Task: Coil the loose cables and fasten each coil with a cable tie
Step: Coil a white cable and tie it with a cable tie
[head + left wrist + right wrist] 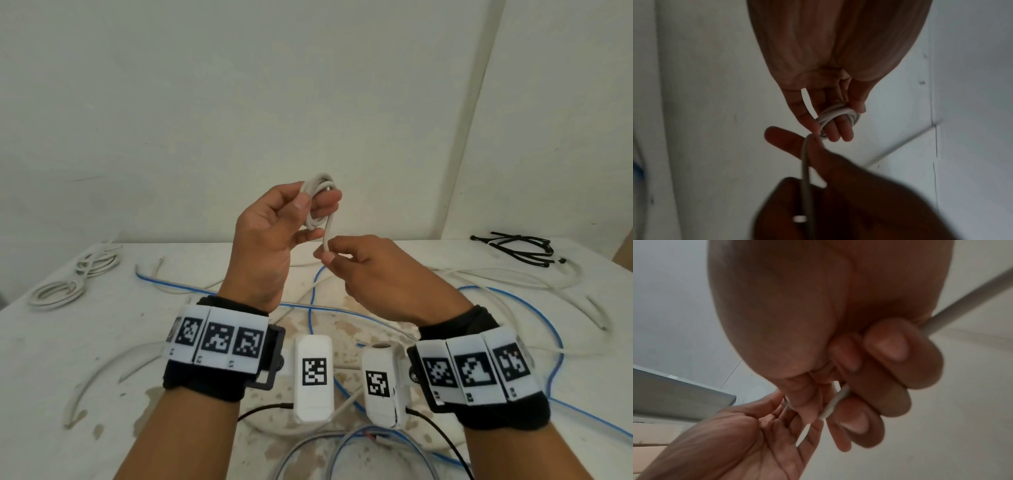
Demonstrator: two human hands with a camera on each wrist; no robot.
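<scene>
A small coil of white cable is wound round the fingers of my left hand, raised above the table; the thumb presses it from the side. In the left wrist view the coil loops round two fingers. My right hand pinches the free end of that cable just below the coil. The right wrist view shows the cable passing between my curled fingers. Black cable ties lie at the table's back right.
Two white coils lie at the table's far left. Loose white cables and a blue cable sprawl over the stained white table. Walls stand close behind.
</scene>
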